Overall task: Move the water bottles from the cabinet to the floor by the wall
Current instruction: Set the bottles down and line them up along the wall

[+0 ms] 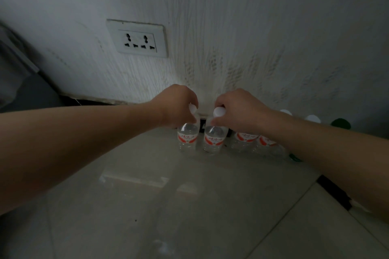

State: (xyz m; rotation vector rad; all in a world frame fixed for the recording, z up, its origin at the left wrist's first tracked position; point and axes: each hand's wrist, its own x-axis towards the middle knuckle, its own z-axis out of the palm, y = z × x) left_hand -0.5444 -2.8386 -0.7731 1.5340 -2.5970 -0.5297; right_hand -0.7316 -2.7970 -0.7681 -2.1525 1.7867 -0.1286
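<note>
socket [137,38] on wall | left hand [177,104] fingers curled round neck of left bottle [187,137], upright on floor [168,206] by wall | right hand [235,109] pinches right bottle [213,140] cap | more bottles [245,140] just right

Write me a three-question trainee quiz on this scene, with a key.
1. True or false: the left hand grips the left bottle by its top, and the right hand grips the right bottle the same way.
2. Choose: what is set in the wall up and to the left of the hands? A) a clock B) a socket C) a shelf
3. Fill in: the right bottle's cap is ___ in colour.
Key: 1 true; 2 B; 3 white.
</note>
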